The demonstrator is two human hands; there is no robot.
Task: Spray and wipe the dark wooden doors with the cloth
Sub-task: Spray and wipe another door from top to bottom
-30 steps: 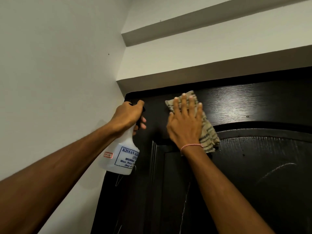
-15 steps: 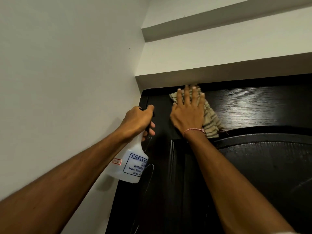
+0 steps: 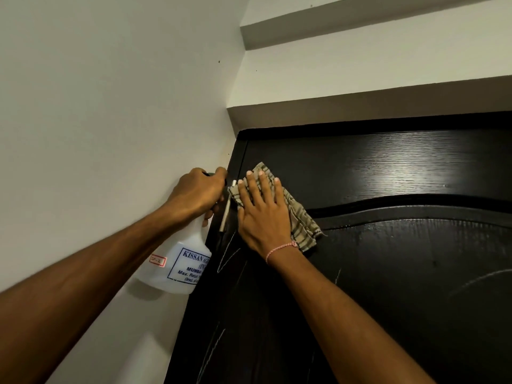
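The dark wooden door (image 3: 388, 167) fills the right half of the view, with a curved raised panel below its top rail. My right hand (image 3: 263, 214) lies flat, fingers spread, pressing a striped beige cloth (image 3: 302, 217) against the door near its upper left corner. My left hand (image 3: 196, 192) grips the head of a translucent white spray bottle (image 3: 177, 264) with a blue printed label, held at the door's left edge. Faint pale scratch lines mark the door below both hands.
A white wall (image 3: 110, 120) runs along the left, meeting the door frame (image 3: 232, 167). White stepped ledges (image 3: 360, 103) overhang just above the door top. Both my forearms reach up from the bottom of the view.
My right hand has slid the cloth down from the door's top edge to lower on the top rail. The view has shifted, so the door sits further right and lower.
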